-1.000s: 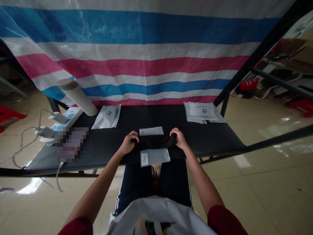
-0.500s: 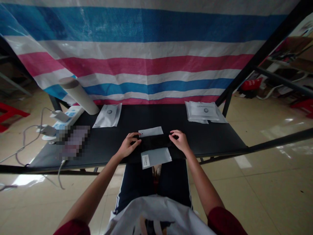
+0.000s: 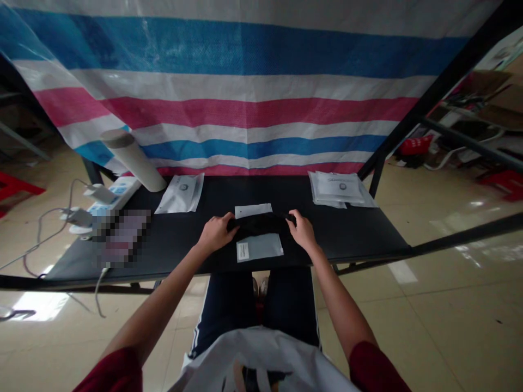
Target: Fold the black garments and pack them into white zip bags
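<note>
Left hand (image 3: 216, 233) on the left end of a folded black cloth (image 3: 259, 223), fingers (image 3: 226, 219) pressed together and curved over the fabric, tips bearing down on it. Right hand (image 3: 303, 230) at the cloth's right end, fingertips (image 3: 292, 216) close together at the fabric's edge; any real pinch impossible to tell from this view. Cloth flat on a black tabletop (image 3: 347, 239), between the 2 hands, long side running across the table. Just below it, a grey-blue flat packet (image 3: 261, 247) with a white label (image 3: 242, 251) at its left end, upper edge against the cloth. Just above it, a narrow white slip (image 3: 253, 210), partly tucked behind the cloth's upper edge or only beside it, impossible to say which.

Farther back on the table, 1 white printed pouch (image 3: 180, 193) on the left and a small stack of similar pouches (image 3: 337, 186) on the right, both well apart from the hands. Pale cardboard tube (image 3: 133, 161) tilted, lower end by the left pouch, upper end leaning away from the table. At the left end, a white power strip (image 3: 118, 190) with plug adapters (image 3: 80, 218), cables trailing down. Beside it, a pixelated patch (image 3: 120, 238) too blurred to read.

Behind the table, a tarpaulin (image 3: 245, 109) in blue, white and pink stripes. Below the table edge, dark track trousers (image 3: 226, 305) with a white side stripe, a white bag (image 3: 261, 359) across the lap, and dark red sleeves (image 3: 110, 373) on both upper arms.
</note>
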A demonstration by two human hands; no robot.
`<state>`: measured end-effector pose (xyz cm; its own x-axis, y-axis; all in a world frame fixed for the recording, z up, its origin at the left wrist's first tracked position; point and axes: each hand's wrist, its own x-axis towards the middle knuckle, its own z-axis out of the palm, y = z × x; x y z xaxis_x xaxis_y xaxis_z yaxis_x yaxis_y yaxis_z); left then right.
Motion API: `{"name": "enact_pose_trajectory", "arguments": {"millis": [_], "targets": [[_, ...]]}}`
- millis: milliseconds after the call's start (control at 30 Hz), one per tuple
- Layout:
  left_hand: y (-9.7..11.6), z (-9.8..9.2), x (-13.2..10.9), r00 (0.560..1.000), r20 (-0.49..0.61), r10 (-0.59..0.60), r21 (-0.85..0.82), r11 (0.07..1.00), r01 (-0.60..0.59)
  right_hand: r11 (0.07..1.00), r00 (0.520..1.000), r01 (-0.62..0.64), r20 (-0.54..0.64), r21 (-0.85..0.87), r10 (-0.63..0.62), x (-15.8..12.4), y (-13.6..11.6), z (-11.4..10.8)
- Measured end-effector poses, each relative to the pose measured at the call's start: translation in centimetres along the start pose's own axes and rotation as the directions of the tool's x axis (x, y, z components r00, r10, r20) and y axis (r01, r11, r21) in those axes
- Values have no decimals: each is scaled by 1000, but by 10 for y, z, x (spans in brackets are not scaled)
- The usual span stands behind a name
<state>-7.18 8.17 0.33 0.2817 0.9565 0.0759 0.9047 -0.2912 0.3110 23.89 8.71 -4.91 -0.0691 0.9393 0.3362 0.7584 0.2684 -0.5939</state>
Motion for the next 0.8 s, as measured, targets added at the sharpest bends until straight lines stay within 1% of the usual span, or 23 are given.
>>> {"name": "enact_pose_trajectory", "arguments": {"millis": [67,133,167,200,267,333,400,433,500,600,700,767,800], "targets": [[16,-8,-11,998,-24,-57,-131,990,54,988,991,-43,-122,150,61,20,-4,-2],[36,-10,-31,997,-62,-38,-282,959,19,956,972,-22,-216,292,88,45,-10,-1],[47,-8,-42,998,-65,-11,-337,941,-11,942,974,-4,-213,336,80,57,-14,1],[58,-5,-54,998,-66,7,-367,930,-31,932,983,13,-175,362,55,69,-18,5],[80,6,-74,997,-75,2,-376,926,-30,929,998,53,-33,367,-44,88,-28,16],[97,20,-87,999,-41,-21,-359,933,5,942,982,105,115,318,-148,100,-38,31],[108,35,-94,997,42,-64,-298,952,74,965,955,156,219,209,-202,103,-44,46],[111,41,-96,993,83,-83,-251,963,102,974,945,178,253,140,-209,103,-46,52],[112,50,-97,985,142,-102,-152,981,124,978,938,207,283,11,-202,99,-47,62],[108,53,-97,983,164,-83,-46,995,91,970,944,225,268,-92,-194,92,-45,69],[100,51,-97,988,154,-18,22,1000,15,966,949,219,262,-139,-177,86,-45,68],[94,50,-96,991,117,61,45,997,-66,961,954,211,252,-182,-162,83,-48,65],[91,51,-96,991,84,103,51,993,-108,959,963,198,223,-204,-152,81,-51,62]]}}
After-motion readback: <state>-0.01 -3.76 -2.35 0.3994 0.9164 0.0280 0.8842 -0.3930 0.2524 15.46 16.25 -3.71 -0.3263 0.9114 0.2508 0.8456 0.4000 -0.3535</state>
